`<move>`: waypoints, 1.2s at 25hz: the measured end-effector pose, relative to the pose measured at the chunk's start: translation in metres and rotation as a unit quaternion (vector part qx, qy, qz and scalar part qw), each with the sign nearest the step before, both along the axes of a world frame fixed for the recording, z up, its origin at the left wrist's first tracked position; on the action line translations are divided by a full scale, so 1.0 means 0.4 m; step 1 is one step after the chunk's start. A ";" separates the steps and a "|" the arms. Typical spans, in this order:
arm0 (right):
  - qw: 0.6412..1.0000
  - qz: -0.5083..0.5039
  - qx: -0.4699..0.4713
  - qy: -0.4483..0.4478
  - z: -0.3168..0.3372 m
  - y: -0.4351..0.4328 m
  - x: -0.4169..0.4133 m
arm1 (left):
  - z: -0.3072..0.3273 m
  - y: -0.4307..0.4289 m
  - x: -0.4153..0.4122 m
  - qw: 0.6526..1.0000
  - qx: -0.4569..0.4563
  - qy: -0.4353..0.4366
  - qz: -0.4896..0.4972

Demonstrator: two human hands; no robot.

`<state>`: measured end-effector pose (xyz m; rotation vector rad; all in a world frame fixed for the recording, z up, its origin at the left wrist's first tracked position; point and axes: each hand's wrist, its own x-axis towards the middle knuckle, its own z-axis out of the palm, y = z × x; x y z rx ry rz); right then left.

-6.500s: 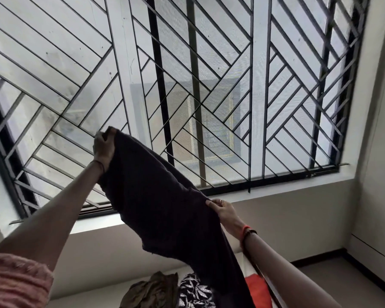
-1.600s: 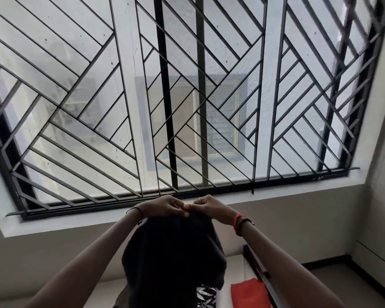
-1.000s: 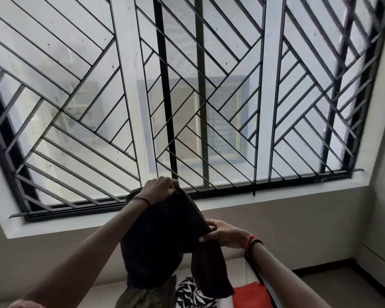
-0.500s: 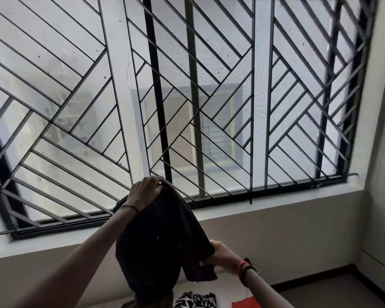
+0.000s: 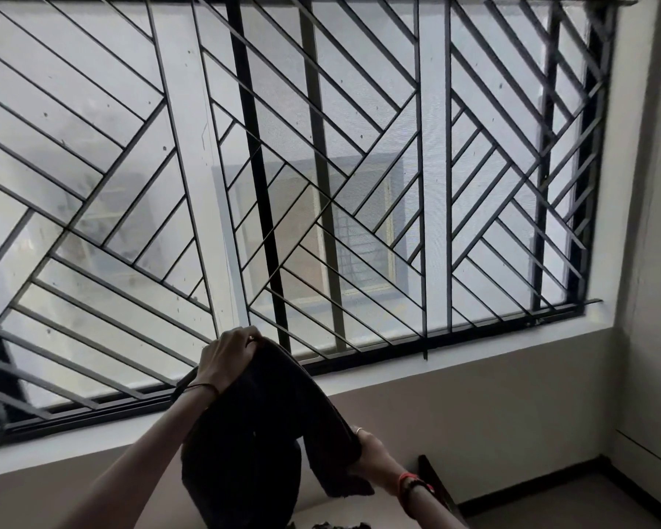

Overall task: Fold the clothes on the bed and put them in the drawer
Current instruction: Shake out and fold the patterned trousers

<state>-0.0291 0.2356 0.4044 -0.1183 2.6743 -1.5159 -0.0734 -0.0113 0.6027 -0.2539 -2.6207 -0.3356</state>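
Head view: I see the fingers of the left hand (image 5: pixel 226 357) curled over the top fold of a dark, soft fabric garment (image 5: pixel 268 433), gripping it. The right hand (image 5: pixel 374 461) pinches the garment's lower hanging edge, thumb on top. The garment hangs between both hands, raised before the black metal window grille (image 5: pixel 359 185) and the pale wall (image 5: pixel 493 406).

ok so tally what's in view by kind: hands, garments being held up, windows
hands: 2, the left hand and the right hand
dark garment, gripped by both hands: 1
barred window: 1
total: 4
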 end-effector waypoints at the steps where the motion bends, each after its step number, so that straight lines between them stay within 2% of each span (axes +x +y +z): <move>1: 1.000 -0.010 0.011 0.000 0.010 0.000 0.002 | -0.006 -0.006 -0.004 1.000 0.004 -0.005 0.003; 9: 0.989 -0.133 0.058 0.014 0.013 0.043 -0.023 | -0.080 -0.062 -0.022 0.997 0.013 -0.057 0.052; 14: 0.973 -0.184 0.137 0.022 0.032 0.079 -0.025 | -0.157 -0.114 -0.018 0.991 0.044 -0.108 0.064; 17: 0.951 -0.205 0.229 0.045 0.050 0.082 -0.029 | -0.217 -0.148 -0.024 0.984 0.079 -0.149 0.057; 20: 0.937 -0.185 0.285 0.087 0.082 0.066 -0.045 | -0.269 -0.172 -0.019 0.969 0.114 -0.203 0.078; 22: 0.950 -0.151 0.257 0.089 0.099 0.050 -0.064 | -0.306 -0.177 -0.015 0.961 0.138 -0.225 0.081; 25: 0.979 -0.113 0.146 0.083 0.129 0.019 -0.078 | -0.353 -0.174 -0.011 0.947 0.163 -0.267 0.074; 30: 0.989 -0.124 0.057 0.064 0.094 -0.043 -0.080 | -0.368 -0.158 0.037 0.931 0.174 -0.318 0.051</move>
